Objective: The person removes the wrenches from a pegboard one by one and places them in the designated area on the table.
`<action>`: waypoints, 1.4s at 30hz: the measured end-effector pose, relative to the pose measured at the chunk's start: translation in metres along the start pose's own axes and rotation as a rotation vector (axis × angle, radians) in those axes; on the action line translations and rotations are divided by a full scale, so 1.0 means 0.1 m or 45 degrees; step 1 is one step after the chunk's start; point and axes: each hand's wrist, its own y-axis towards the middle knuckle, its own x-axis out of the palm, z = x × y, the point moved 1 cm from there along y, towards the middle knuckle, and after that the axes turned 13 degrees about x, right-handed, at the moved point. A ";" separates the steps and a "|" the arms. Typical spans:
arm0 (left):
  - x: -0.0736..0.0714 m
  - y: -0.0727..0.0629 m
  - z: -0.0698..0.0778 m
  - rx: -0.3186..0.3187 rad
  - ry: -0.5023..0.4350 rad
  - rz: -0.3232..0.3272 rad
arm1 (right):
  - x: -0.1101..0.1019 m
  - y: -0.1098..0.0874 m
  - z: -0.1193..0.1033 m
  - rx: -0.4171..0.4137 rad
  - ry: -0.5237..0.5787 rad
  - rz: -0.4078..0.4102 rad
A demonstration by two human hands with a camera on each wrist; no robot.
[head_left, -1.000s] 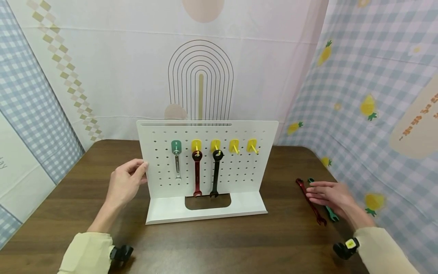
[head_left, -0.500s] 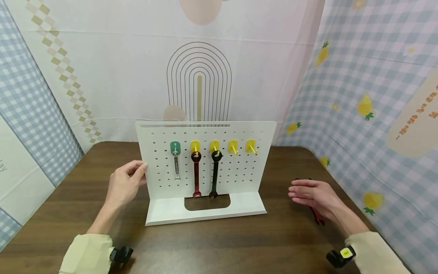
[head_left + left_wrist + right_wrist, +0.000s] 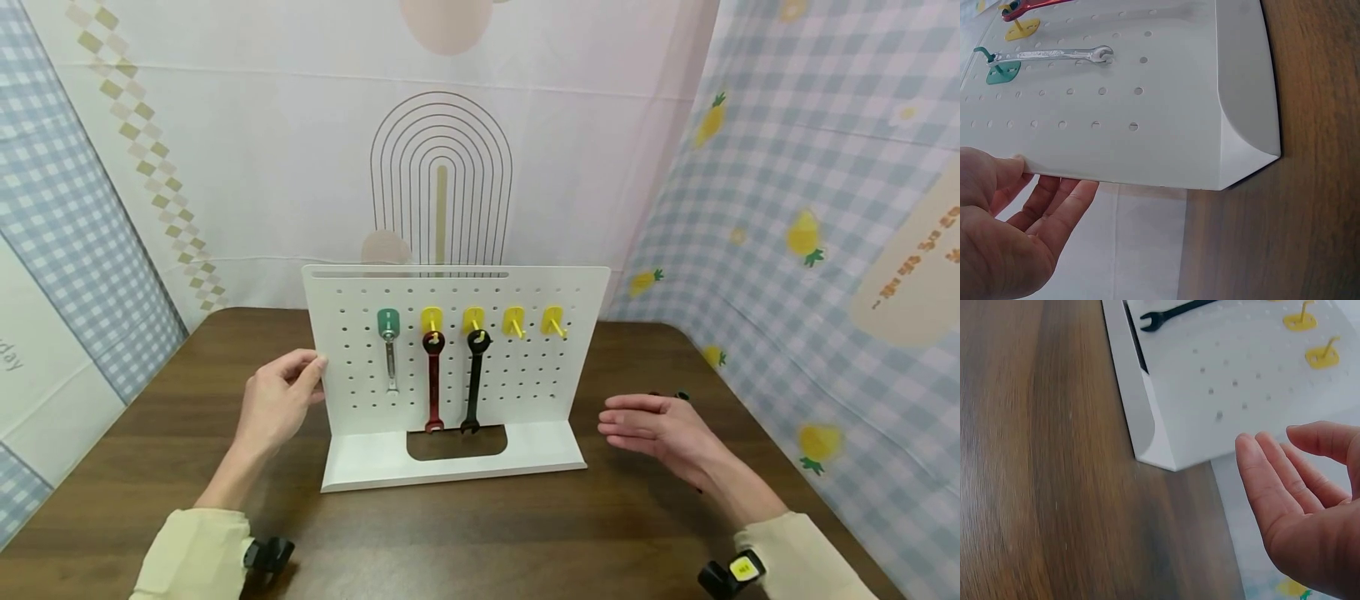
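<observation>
A white pegboard stand [image 3: 360, 454] stands upright on the table. My left hand [image 3: 273, 400] pinches its left edge, thumb in front and fingers behind in the left wrist view. From a green hook [image 3: 387, 319] hangs a silver wrench [image 3: 1054, 55]. A red wrench [image 3: 433, 383] and a black wrench [image 3: 474, 379] hang on yellow hooks beside it. Two more yellow hooks, the inner one [image 3: 513, 322] and the outer one [image 3: 552, 322], bear nothing. My right hand [image 3: 660, 433] holds nothing, its fingers extended towards the board's right edge.
Behind my right hand, the end of a green wrench [image 3: 681, 397] shows on the brown table [image 3: 450, 533]; a red wrench there is mostly hidden. A patterned cloth [image 3: 787, 167] borders the right side, and a white one [image 3: 300, 167] hangs behind the board.
My right hand has moved left from above the two loose wrenches towards the board, leaving them on the table. My left hand keeps its hold on the board's edge.
</observation>
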 end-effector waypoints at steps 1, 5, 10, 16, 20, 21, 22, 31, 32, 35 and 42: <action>0.00 0.00 0.00 0.000 -0.001 -0.001 | 0.02 0.00 -0.01 -0.001 0.003 -0.010; 0.01 0.00 0.01 0.004 -0.006 -0.001 | 0.11 0.01 -0.03 -0.007 0.014 -0.043; 0.02 0.00 0.03 0.012 -0.003 -0.005 | 0.21 0.03 -0.04 -0.009 0.014 -0.051; 0.02 0.00 0.04 0.014 0.007 -0.010 | 0.38 0.13 -0.06 -0.006 0.000 -0.030; 0.02 0.00 0.04 0.018 0.009 -0.010 | 0.52 0.22 -0.08 -0.018 -0.005 -0.036; 0.02 0.00 0.04 0.019 0.008 -0.010 | 0.55 0.25 -0.08 -0.024 -0.007 -0.044; 0.02 0.00 0.04 0.022 0.007 -0.009 | 0.59 0.27 -0.09 -0.034 -0.009 -0.052; 0.01 0.00 0.06 0.040 0.001 -0.003 | 0.87 0.44 -0.14 -0.123 -0.030 -0.084; 0.01 -0.01 0.06 0.041 0.003 -0.002 | 0.89 0.46 -0.14 -0.133 -0.044 -0.085; 0.00 -0.02 0.05 0.037 0.009 -0.001 | 0.96 0.51 -0.15 -0.160 -0.090 -0.066; -0.02 -0.05 0.04 0.035 0.015 0.000 | 1.07 0.61 -0.16 -0.219 -0.144 -0.040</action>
